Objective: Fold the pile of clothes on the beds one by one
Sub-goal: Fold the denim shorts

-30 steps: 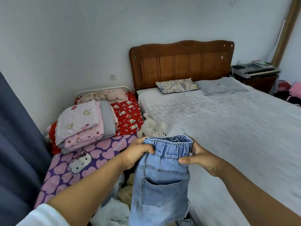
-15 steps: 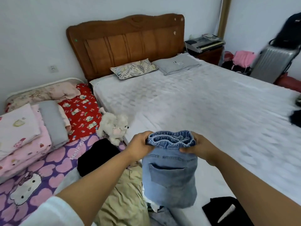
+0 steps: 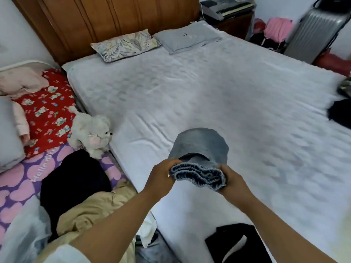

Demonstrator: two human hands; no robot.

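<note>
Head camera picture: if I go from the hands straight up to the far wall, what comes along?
Denim shorts held by both hands → bare white bed sheet → leaf-print pillow → wooden headboard.

Location: a home bedroom. A wide bed (image 3: 209, 103) with a white quilted cover fills the centre of the frame, backed by a wooden headboard (image 3: 106, 21) at the top, with a leaf-print pillow (image 3: 125, 44) below it. A smaller bed (image 3: 17, 185) with a heart-print sheet sits at lower left, bearing a plush toy (image 3: 91, 131). A silver suitcase (image 3: 313, 29) stands at upper right.
</note>
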